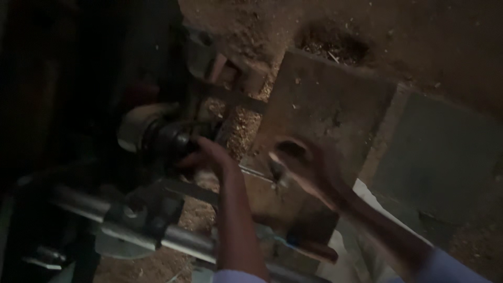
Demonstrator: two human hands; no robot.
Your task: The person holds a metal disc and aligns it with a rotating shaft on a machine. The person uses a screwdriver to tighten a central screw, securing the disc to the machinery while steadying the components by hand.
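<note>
The two sleeves and forearms fill the bottom edge, closest to the lens. The left hand reaches forward and curls its fingers around the dark round chuck of a lathe-like machine; it looks closed on the chuck's right face, though the gloom hides the fingertips. The right hand is blurred, open, palm turned inward with the fingers spread, and it holds nothing. It hovers over a thin metal rod that runs between the two hands, near it but apparently not touching.

Behind the right hand stands a flat wooden board, tilted, with sawdust heaped at its left edge and spilling down towards the chuck. A pale curved part sits just left of the chuck. Below the left forearm a steel bar crosses the view on a slant, carrying a grey clamp block. The floor beyond the board is earth, littered with shavings, and a darker slab lies to the right.

The risk, as I judge it, sits at the chuck: if the spindle turns while the fingers are wrapped on it, they or the loose cuff could be dragged in. The dim light makes any such misjudgement likelier. The sawdust may also let a grip slip, and the open hand, evidently moving, could strike the rod's end.
</note>
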